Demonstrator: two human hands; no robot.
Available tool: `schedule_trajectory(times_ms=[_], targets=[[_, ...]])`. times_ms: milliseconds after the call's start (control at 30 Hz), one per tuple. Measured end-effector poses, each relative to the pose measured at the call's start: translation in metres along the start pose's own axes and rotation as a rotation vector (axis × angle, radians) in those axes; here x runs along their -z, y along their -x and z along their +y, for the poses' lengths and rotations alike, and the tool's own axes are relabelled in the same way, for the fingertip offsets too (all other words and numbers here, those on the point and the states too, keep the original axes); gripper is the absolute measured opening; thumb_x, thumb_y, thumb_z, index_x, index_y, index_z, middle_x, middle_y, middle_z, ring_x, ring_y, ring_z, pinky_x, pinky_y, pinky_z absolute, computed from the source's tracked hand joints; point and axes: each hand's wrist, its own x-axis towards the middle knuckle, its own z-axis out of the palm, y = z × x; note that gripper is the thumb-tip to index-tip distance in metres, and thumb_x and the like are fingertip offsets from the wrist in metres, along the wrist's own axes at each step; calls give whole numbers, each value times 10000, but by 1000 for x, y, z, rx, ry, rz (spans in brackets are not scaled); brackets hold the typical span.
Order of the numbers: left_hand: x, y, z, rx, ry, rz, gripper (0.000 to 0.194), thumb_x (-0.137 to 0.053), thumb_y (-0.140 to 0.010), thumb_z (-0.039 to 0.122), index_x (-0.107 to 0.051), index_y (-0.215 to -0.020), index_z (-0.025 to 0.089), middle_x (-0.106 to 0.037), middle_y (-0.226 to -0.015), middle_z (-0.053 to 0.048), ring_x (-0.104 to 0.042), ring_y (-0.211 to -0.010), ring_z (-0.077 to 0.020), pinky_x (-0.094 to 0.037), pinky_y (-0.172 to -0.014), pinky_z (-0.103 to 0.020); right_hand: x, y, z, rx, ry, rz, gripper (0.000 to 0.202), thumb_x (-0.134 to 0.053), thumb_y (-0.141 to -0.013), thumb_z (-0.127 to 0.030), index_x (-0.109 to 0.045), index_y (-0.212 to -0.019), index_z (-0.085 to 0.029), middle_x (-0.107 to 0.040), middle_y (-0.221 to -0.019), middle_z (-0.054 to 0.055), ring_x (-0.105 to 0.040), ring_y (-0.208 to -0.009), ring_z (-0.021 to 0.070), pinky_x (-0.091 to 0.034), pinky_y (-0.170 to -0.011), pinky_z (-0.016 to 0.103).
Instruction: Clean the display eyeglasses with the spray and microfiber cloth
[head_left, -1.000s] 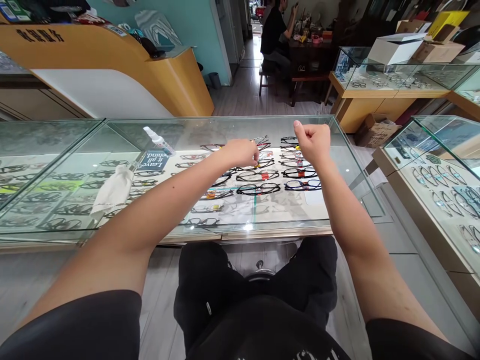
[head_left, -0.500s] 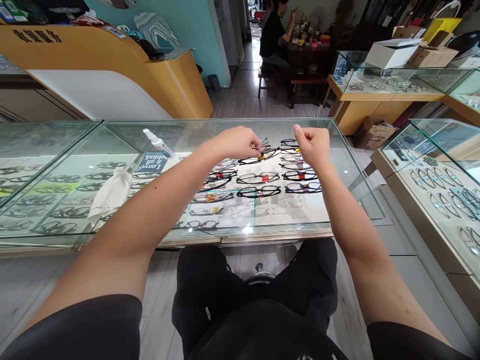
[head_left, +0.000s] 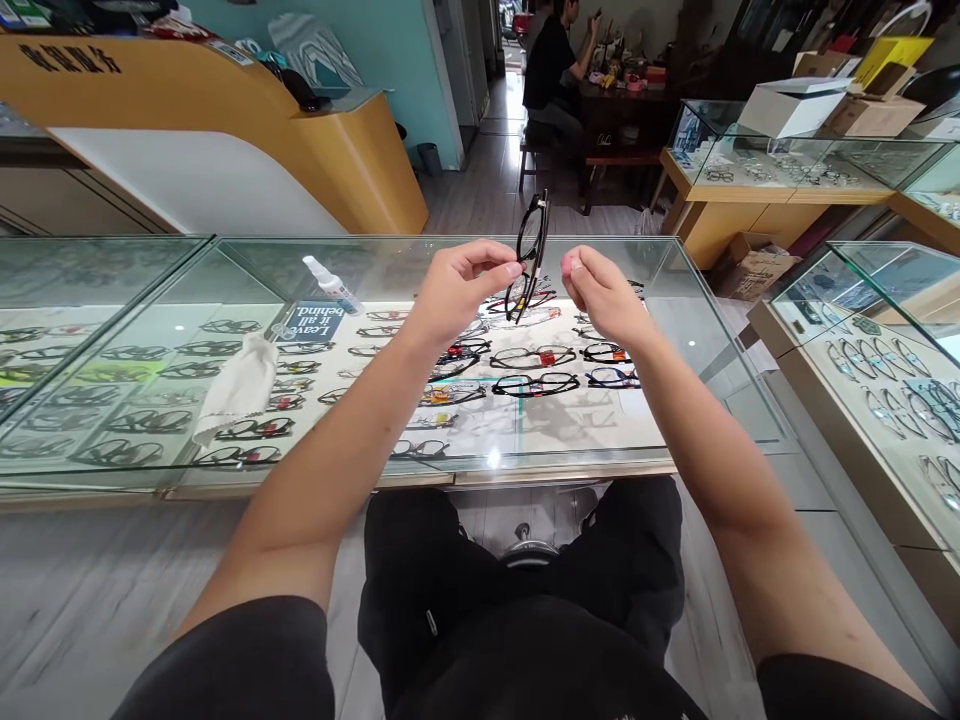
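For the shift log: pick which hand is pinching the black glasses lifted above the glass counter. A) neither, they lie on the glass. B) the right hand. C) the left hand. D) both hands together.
C: the left hand pinches the black glasses in its fingers, raised on edge above the glass counter; the right hand sits close beside them, not clearly touching.

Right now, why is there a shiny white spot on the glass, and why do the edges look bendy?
In the head view, a lamp's glare makes the bright spot on the glass counter; the wide lens curves the edges; the black glasses in the left hand stay sharp.
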Motion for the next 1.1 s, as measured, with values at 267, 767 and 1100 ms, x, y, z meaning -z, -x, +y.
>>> schedule_trajectory(times_ms=[267, 767, 1100], targets=[[8, 16, -24, 46, 111, 101, 470, -943, -777, 623, -803, -935, 203, -840, -1081, -92, -764, -1027, -203, -591, -957, -322, -29, 4, 4, -128, -4, 99, 789, -455, -911, -980, -350, -586, -269, -305, -532, -59, -258, -524, 113, -201, -551, 336], [-7, 32, -34, 56, 122, 74, 466, -874, -854, 658, -789, -986, 219, -806, -1062, -66, -715, -991, -202, -568, -917, -315, -44, 24, 1, -130, -70, -9, 551, -842, -826, -748, -715, -855, -212, -342, -573, -101, -270, -570, 104, -239, -592, 301], [-6, 29, -46, -31, 88, 87, 480, -812, -909, 692, -709, -989, 230, -794, -1076, -69, -725, -1015, -211, -573, -945, -339, -42, 24, 5, -77, 11, 66, 594, -795, -852, -790, -784, -891, -197, -401, -591, -70, -330, -588, 117, -270, -609, 318]])
